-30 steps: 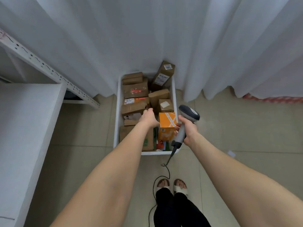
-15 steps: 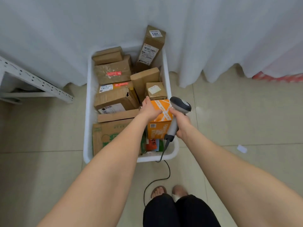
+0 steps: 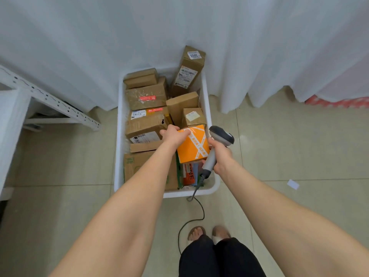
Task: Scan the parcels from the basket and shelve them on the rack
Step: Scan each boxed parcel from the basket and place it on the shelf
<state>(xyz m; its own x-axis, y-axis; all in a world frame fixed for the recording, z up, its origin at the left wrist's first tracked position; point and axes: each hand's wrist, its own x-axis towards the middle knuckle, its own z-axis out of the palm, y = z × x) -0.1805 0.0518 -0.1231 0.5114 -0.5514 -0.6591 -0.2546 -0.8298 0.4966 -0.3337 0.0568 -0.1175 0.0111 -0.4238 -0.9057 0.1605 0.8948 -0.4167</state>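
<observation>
A white basket (image 3: 119, 148) stands on the tiled floor, filled with several brown cardboard parcels (image 3: 146, 96). My left hand (image 3: 172, 134) grips the top left edge of an orange parcel (image 3: 194, 146) with white tape, at the basket's right side. My right hand (image 3: 219, 154) holds a grey barcode scanner (image 3: 218, 142) by its handle, just right of the orange parcel, its head over the basket's right rim. The scanner's black cable (image 3: 191, 216) trails down to the floor.
A white metal rack (image 3: 52, 102) stands at the left, with its shelf edge near my left arm. White curtains (image 3: 239, 47) hang behind the basket. My feet (image 3: 207, 233) are close to the basket's front. A small paper scrap (image 3: 293, 184) lies on the floor at right.
My left hand has closed over the orange parcel's top edge and tilted it up. The camera has shifted, and the scanner stays beside the parcel.
</observation>
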